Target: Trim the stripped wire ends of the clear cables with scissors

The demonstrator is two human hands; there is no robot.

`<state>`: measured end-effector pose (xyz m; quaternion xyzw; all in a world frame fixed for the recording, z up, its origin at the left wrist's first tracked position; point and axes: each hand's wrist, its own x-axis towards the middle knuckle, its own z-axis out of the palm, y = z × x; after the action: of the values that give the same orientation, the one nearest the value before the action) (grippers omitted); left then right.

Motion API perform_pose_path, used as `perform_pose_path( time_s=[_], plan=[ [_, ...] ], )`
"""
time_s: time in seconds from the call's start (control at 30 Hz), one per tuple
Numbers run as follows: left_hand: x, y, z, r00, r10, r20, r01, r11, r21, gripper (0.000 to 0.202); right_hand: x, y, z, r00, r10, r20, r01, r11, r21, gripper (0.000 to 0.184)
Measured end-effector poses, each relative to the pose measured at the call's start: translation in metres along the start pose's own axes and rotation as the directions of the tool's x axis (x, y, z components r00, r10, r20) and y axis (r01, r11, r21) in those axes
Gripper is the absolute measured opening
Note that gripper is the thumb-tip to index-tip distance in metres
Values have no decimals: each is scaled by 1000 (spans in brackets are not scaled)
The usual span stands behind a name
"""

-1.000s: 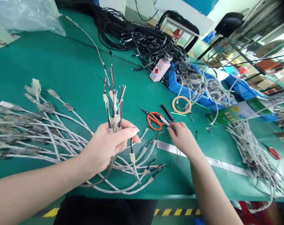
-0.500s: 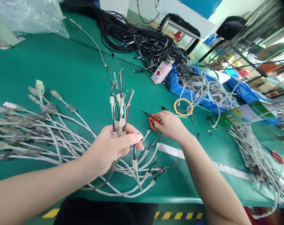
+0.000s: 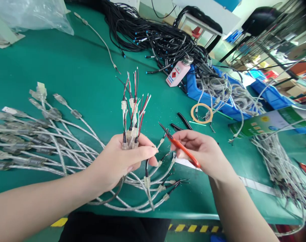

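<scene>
My left hand (image 3: 129, 154) is closed around several clear-jacketed cables (image 3: 131, 136), their stripped red, white, green and black wire ends pointing up. One more cable end (image 3: 147, 181) hangs down below the fingertips. My right hand (image 3: 197, 148) grips red-handled scissors (image 3: 181, 149) with the pointed dark blades aimed up and left, a little apart from the bundle. Other silvery USB cables (image 3: 69, 154) fan out across the table to the left, with their plugs at the far left. More wire ends lie under both hands.
Black-handled pliers (image 3: 184, 122) and a yellow tape ring (image 3: 201, 113) lie beyond my right hand. Farther back are a pink bottle (image 3: 179, 72), blue bins (image 3: 193, 89) of coiled cables and a heap of black cables (image 3: 153, 37). A cable pile (image 3: 271, 164) lies right.
My right hand has lifted the scissors off the table and turned them in its grip. The pliers now show behind it. My left hand still holds the cables, and the view has shifted slightly.
</scene>
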<state>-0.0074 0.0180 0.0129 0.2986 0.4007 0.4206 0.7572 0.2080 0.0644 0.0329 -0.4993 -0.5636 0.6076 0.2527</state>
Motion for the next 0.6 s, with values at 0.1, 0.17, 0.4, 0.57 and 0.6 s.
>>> perform_pose_path(
  time_s=[0.1, 0.17, 0.4, 0.57, 0.6],
  plan=[
    [0, 1, 1, 1000, -13, 19, 14, 1000, -6, 13, -16, 9, 5, 988, 132, 83, -136, 990, 36, 44],
    [-1, 1, 1, 1000, -17, 20, 17, 1000, -5, 12, -26, 13, 7, 982, 142, 125, -142, 990, -10, 44],
    [-4, 1, 1, 997, -41, 69, 36, 997, 66, 12, -39, 12, 3, 935, 24, 355, 58, 974, -218, 74],
    [-4, 0, 1, 995, -51, 85, 39, 990, 138, 12, -40, 5, 4, 896, 50, 441, 50, 976, -212, 67],
    [-3, 0, 1, 995, -52, 86, 39, 988, 148, 12, -41, 4, 5, 896, 44, 442, 61, 973, -222, 65]
  ],
)
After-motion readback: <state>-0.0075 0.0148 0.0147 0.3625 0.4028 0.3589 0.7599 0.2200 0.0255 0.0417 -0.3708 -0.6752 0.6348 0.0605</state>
